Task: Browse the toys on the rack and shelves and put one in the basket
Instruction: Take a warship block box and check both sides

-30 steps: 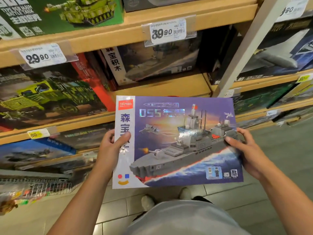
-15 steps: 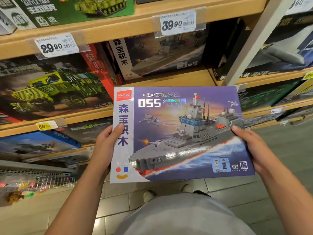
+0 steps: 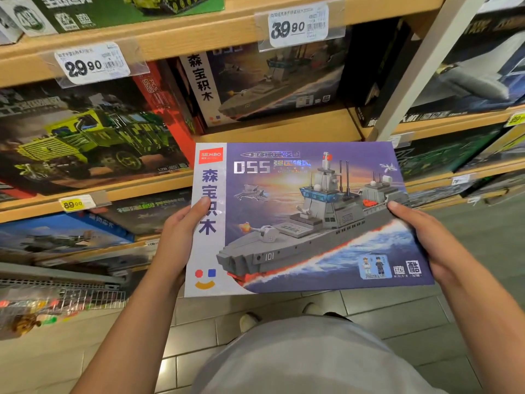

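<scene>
**Warship box held in both hands at the toy shelves**

The left hand [image 3: 179, 245] grips the left edge of the warship box [image 3: 306, 220], thumb laid over the white strip with its blue characters, fingers hidden behind. The right hand [image 3: 426, 243] grips the right edge the same way, thumb on the front by the ship's stern. The box is held flat-on to the camera, clear of the shelves, above the tiled floor [image 3: 397, 314]. Just behind it a wooden shelf [image 3: 278, 126] carries a matching warship box [image 3: 272, 81]; to the left stands a green truck box [image 3: 85, 137]. Price tags read 29.90 [image 3: 91, 64] and 39.90 [image 3: 298, 25]. A wire rack [image 3: 85, 298] sits low at the left.
</scene>
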